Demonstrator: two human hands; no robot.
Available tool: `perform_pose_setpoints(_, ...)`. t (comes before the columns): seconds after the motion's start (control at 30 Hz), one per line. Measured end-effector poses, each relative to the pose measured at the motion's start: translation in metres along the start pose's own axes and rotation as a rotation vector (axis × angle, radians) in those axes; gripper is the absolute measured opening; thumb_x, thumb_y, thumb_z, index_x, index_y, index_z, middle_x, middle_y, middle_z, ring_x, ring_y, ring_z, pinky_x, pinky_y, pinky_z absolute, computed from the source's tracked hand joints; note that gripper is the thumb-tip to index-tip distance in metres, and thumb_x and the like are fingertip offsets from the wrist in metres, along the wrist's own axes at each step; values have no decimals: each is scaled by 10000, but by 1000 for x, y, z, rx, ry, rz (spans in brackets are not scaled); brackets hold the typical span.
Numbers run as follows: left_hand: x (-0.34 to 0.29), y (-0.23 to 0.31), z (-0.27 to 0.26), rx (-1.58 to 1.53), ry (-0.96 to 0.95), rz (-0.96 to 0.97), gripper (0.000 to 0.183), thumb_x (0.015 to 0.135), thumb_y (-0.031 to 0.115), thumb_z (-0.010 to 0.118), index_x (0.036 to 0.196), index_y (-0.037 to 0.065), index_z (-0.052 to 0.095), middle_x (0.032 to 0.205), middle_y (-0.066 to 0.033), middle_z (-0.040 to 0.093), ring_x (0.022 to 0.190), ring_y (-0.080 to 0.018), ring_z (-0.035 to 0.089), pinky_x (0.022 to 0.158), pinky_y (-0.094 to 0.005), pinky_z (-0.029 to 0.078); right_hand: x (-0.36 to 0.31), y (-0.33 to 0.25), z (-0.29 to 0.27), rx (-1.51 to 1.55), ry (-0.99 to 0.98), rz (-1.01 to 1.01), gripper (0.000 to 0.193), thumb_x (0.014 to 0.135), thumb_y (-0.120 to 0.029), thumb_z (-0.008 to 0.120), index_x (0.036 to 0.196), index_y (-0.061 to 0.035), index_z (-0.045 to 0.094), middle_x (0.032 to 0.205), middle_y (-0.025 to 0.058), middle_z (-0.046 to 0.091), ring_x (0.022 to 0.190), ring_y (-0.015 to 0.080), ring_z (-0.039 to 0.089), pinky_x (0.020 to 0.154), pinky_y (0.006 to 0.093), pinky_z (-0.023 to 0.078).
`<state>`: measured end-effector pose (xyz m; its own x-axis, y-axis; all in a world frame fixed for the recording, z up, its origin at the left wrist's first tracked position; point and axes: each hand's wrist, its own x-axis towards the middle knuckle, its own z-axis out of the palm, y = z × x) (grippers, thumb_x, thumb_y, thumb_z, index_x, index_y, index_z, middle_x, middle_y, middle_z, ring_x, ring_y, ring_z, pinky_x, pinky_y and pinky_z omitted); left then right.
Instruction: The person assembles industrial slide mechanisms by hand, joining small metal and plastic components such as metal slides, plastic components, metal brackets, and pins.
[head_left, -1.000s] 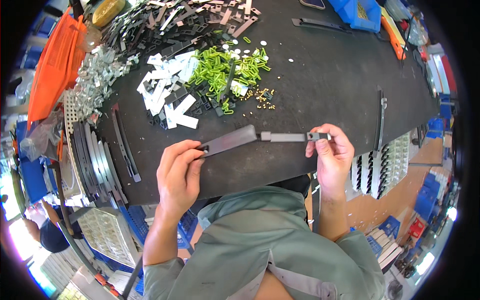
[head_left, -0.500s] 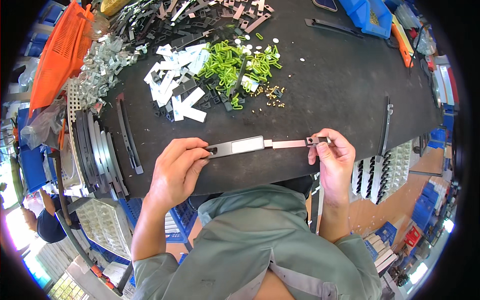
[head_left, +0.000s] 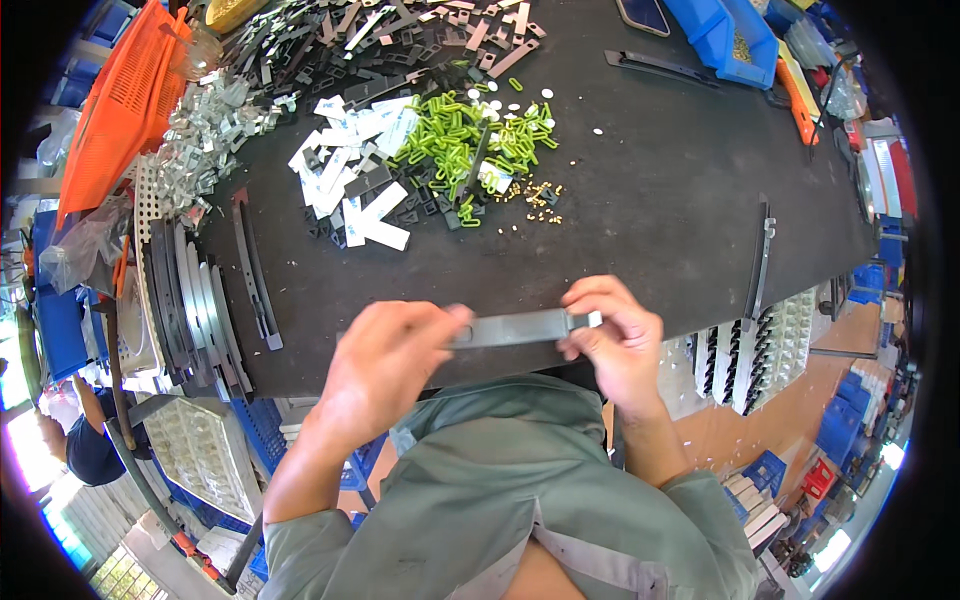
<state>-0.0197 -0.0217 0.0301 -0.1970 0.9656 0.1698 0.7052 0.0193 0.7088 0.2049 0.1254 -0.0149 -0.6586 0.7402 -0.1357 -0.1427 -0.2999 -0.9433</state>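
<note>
Beside brown floor (head_left: 725,438), a black worktable (head_left: 665,200) bears green loops (head_left: 435,145); the right hand (head_left: 622,345) grips a grey bar (head_left: 520,327), the blurred left hand's (head_left: 383,358) hold unclear.

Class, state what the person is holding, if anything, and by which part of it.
A grey strip: the right hand pinches its right end. The left hand is blurred at the other end; its grip cannot be told.

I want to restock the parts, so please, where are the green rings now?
In the head view, the green rings lie heaped at upper middle, just right of the white strips, with the gold bits at the heap's lower right.
</note>
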Motion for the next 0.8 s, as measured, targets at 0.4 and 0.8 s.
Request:
perform_pose_setpoints(0.4, 12, 8, 7, -63, -191, 80, 565, 805, -53, 681, 1300, 215, 728, 1077, -111, 641, 908, -292, 634, 788, -371, 546, -1, -40, 7, 42, 54, 32, 184, 889, 99, 706, 1072, 113, 693, 1080, 179, 670, 742, 207, 714, 605, 300, 607)
perform_pose_setpoints(0.8, 24, 22, 42, -302, 147, 213, 282, 761, -14, 791, 1028, 31, 717, 1047, -139, 690, 880, -300, 690, 738, -377, 580, 10, -108, -5, -517, -110, -70, 165, 858, 22, 734, 1001, 103, 739, 994, 180, 735, 873, 240, 740, 733, 303, 596)
